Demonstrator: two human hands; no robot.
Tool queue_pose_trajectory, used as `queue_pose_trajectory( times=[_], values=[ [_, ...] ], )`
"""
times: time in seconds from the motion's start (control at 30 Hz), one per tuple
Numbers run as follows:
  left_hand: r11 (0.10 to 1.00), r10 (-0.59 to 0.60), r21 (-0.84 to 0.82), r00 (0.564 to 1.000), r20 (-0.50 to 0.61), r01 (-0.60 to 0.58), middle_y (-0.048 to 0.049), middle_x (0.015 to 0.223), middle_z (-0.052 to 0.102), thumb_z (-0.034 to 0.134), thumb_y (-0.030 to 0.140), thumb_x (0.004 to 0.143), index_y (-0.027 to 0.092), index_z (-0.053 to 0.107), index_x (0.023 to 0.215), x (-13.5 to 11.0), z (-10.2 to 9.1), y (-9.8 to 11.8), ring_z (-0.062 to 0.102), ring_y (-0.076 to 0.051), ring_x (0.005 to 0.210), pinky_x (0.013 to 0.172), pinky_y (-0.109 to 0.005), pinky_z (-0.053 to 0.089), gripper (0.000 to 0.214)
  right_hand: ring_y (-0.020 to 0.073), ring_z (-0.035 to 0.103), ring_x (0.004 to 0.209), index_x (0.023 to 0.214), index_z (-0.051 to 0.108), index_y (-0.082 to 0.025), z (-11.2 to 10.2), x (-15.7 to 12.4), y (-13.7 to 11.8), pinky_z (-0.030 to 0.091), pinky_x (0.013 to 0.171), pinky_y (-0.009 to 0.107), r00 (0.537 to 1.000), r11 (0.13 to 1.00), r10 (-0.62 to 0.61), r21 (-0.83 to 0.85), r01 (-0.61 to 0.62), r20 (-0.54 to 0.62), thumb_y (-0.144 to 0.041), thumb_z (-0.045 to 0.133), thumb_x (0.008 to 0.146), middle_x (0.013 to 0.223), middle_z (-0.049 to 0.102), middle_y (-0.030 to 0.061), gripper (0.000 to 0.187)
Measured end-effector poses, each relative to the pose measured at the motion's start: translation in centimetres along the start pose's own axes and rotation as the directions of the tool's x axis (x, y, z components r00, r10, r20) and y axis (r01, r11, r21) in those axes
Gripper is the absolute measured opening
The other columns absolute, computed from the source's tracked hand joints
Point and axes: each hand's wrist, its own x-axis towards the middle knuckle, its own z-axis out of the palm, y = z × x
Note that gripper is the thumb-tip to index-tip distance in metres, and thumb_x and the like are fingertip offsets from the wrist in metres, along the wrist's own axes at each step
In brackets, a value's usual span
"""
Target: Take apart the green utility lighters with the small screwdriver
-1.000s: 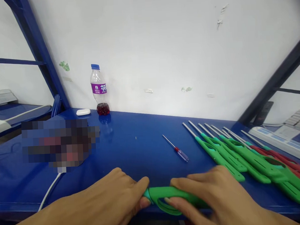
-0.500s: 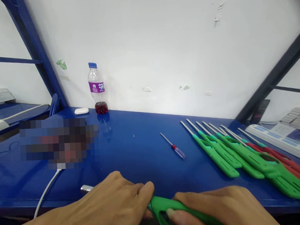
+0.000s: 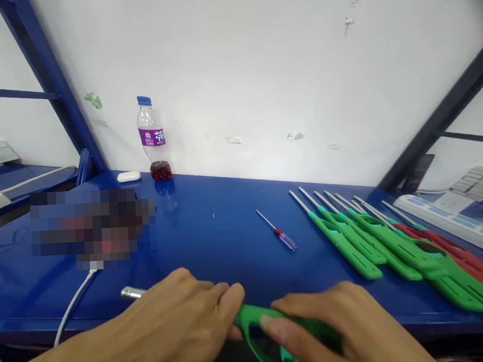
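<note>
Both hands hold one green gas lighter low at the table's front edge. My left hand is closed round the neck end, and the metal tip sticks out beyond it to the left. On the green handle, my right hand grips with thumb and fingers, the thumb lying by the trigger opening. Part of the handle is hidden behind the right hand. A screwdriver with a clear purple handle lies on the blue table beyond the hands.
Several green lighters and red lighters lie fanned at the right, beside a white power strip. A bottle and a white case stand at the back left. A white cable runs from a blurred-out object.
The lighter's metal tip has shifted slightly left and up. My right hand's thumb and fingers have moved a little on the handle, showing more of the trigger opening. The view has tilted slightly.
</note>
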Motion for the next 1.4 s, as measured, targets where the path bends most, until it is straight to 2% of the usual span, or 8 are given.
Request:
queue_pose_trajectory(
  times=[0.17, 0.27, 0.43, 0.63, 0.87, 1.1, 1.27, 1.4],
  values=[
    [0.984, -0.036, 0.176, 0.999, -0.001, 0.036, -0.0041, 0.107, 0.074, 0.055, 0.002, 0.078, 0.026, 0.061, 0.117, 2.9, -1.0, -0.5, 0.074, -0.024, 0.088, 0.071, -0.03, 0.051, 0.046, 0.0099, 0.051, 0.038, 0.073, 0.068, -0.02, -1.3, 4.0, 1.8, 0.038, 0.04, 0.02, 0.88, 0.857, 0.144, 0.387, -0.339, 0.452, -0.061, 0.044, 0.106, 0.055, 0.068, -0.002, 0.058],
    [0.964, -0.038, 0.258, 0.996, -0.079, 0.057, -0.0077, 0.126, 0.071, 0.05, -0.004, 0.078, 0.025, 0.056, 0.13, 3.0, 0.6, -2.2, 0.074, -0.027, 0.099, 0.071, -0.032, 0.05, 0.06, 0.0098, 0.059, 0.044, 0.084, 0.071, -0.018, -2.0, 5.1, 4.0, 0.046, 0.046, 0.02, 0.838, 0.749, 0.091, 0.518, -0.414, 0.539, -0.061, 0.038, 0.108, 0.072, 0.076, 0.0017, 0.059],
    [0.979, -0.156, 0.09, 0.958, -0.242, 0.182, -0.003, 0.116, 0.069, 0.044, 0.024, 0.109, 0.032, 0.057, 0.131, 1.5, 2.5, -4.8, 0.073, -0.021, 0.087, 0.072, -0.031, 0.048, 0.027, 0.0168, 0.074, 0.078, 0.098, 0.076, -0.019, -3.2, 4.3, 5.7, 0.055, 0.067, 0.025, 0.866, 0.817, 0.05, 0.478, -0.322, 0.497, -0.053, 0.045, 0.109, 0.094, 0.08, 0.0056, 0.047],
    [0.977, -0.209, -0.035, 0.929, -0.306, 0.208, -0.0023, 0.115, 0.068, 0.038, 0.025, 0.11, 0.029, 0.06, 0.128, 2.0, 2.7, -3.6, 0.07, -0.02, 0.088, 0.08, -0.033, 0.053, 0.028, 0.0164, 0.07, 0.06, 0.1, 0.077, -0.023, -2.1, 2.2, 5.1, 0.048, 0.061, 0.025, 0.987, 0.997, 0.06, 0.039, -0.067, 0.147, -0.039, 0.052, 0.109, 0.066, 0.073, -0.0024, 0.03],
    [0.983, -0.165, 0.012, 0.916, -0.366, 0.183, -0.0049, 0.126, 0.069, 0.043, 0.02, 0.107, 0.03, 0.06, 0.136, 2.5, 3.9, -3.0, 0.068, -0.027, 0.112, 0.102, -0.048, 0.052, 0.035, 0.0241, 0.078, 0.089, 0.137, 0.067, -0.014, 1.3, 0.0, 6.7, 0.061, 0.073, 0.034, 0.967, 0.876, -0.252, -0.434, 0.213, -0.033, -0.027, 0.043, 0.111, 0.123, 0.079, 0.0106, 0.038],
    [0.973, -0.186, 0.068, 0.928, -0.322, 0.219, -0.0057, 0.136, 0.067, 0.037, 0.016, 0.106, 0.031, 0.057, 0.143, 3.2, 2.3, -3.4, 0.062, -0.028, 0.128, 0.113, -0.05, 0.046, 0.045, 0.0229, 0.078, 0.092, 0.125, 0.072, -0.021, 0.5, 0.0, 6.8, 0.057, 0.072, 0.032, 0.97, 0.873, -0.235, -0.453, 0.18, -0.067, -0.03, 0.032, 0.113, 0.116, 0.08, 0.0081, 0.043],
    [0.829, -0.486, 0.249, 0.866, -0.118, 0.5, -0.0177, 0.122, 0.073, 0.042, 0.004, 0.097, 0.014, 0.059, 0.142, 6.1, -1.5, -4.1, 0.069, -0.036, 0.115, 0.099, -0.052, 0.052, 0.049, 0.0245, 0.075, 0.065, 0.102, 0.068, -0.023, 0.0, 3.2, 9.0, 0.04, 0.053, 0.031, 0.982, 0.85, 0.064, -0.505, -0.146, -0.176, -0.041, 0.038, 0.112, 0.079, 0.078, 0.003, 0.037],
    [0.762, -0.588, 0.259, 0.802, -0.106, 0.593, -0.0161, 0.099, 0.076, 0.049, 0.018, 0.104, 0.009, 0.068, 0.122, 7.8, -3.2, -5.6, 0.076, -0.032, 0.091, 0.084, -0.049, 0.059, 0.027, 0.0296, 0.076, 0.068, 0.101, 0.064, -0.019, 1.2, 5.9, 9.1, 0.032, 0.051, 0.031, 0.958, 0.788, 0.274, -0.552, -0.272, -0.081, -0.049, 0.044, 0.109, 0.075, 0.077, 0.0072, 0.036]
  ],
)
